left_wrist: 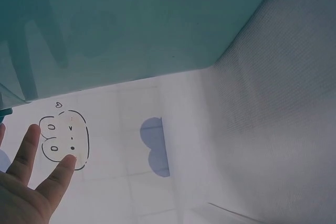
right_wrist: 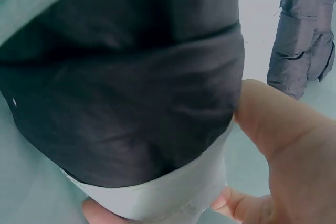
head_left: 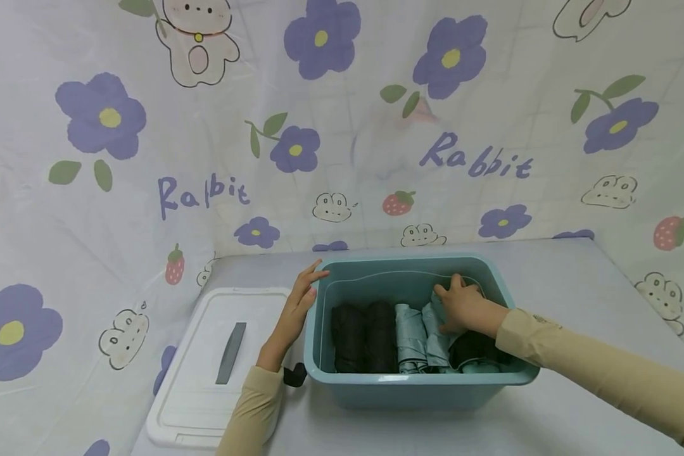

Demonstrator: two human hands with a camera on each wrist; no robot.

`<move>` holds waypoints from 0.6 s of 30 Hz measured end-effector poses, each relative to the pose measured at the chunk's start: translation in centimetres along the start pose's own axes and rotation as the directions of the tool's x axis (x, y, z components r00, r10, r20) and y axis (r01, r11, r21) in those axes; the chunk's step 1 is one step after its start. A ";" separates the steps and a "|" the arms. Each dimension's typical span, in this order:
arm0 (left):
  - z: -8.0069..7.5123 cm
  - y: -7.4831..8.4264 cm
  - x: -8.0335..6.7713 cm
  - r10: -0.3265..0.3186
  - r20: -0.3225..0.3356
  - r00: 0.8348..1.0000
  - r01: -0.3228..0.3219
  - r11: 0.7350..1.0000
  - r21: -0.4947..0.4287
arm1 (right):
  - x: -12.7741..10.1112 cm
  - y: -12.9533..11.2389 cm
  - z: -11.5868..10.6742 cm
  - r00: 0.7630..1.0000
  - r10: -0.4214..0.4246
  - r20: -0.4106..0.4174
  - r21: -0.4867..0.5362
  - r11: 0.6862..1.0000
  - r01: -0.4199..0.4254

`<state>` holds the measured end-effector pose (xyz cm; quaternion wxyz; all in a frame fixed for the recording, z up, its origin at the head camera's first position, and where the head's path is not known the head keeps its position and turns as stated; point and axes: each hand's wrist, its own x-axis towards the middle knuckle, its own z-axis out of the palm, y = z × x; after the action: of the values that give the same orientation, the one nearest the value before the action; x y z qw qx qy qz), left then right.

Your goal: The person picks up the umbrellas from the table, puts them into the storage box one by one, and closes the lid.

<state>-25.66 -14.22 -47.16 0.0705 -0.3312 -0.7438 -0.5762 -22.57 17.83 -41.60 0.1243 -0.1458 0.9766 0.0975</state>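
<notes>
A blue-green plastic bin (head_left: 422,379) stands on the table, filled with a row of rolled fabric bundles. Two black rolls (head_left: 365,335) are at its left, with light blue rolls (head_left: 411,335) in the middle. My left hand (head_left: 295,310) rests at the bin's left rim with its fingers extended. Inside the right part of the bin, my right hand (head_left: 467,308) grips a dark fabric roll with a pale edge (right_wrist: 142,108). The right wrist view shows the thumb at one side of this roll and fingertips around its pale end; its far side is hidden.
A white lid (head_left: 196,373) with a grey handle (head_left: 230,353) lies left of the bin. Between lid and bin is a small black object (head_left: 294,375). A curtain printed with flowers and rabbits (head_left: 365,126) hangs behind the table (head_left: 558,278).
</notes>
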 end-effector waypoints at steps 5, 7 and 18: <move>0.1 0.1 0.0 -0.004 -0.002 1.000 0.004 1.000 0.010 | 0.0 0.0 0.0 1.000 0.011 0.011 0.037 0.999 -0.011; 0.1 0.1 0.0 -0.004 -0.002 1.000 0.004 1.000 0.007 | 0.0 0.1 0.0 1.000 0.015 0.013 0.057 0.998 -0.015; 0.1 0.2 0.0 0.006 -0.002 1.000 -0.006 1.000 0.017 | 0.1 0.4 -0.3 0.997 0.010 0.074 0.125 0.992 -0.019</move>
<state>-25.56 -14.14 -47.05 0.0758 -0.3324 -0.7478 -0.5698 -22.81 18.07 -41.24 0.1684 -0.1267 0.9767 0.0418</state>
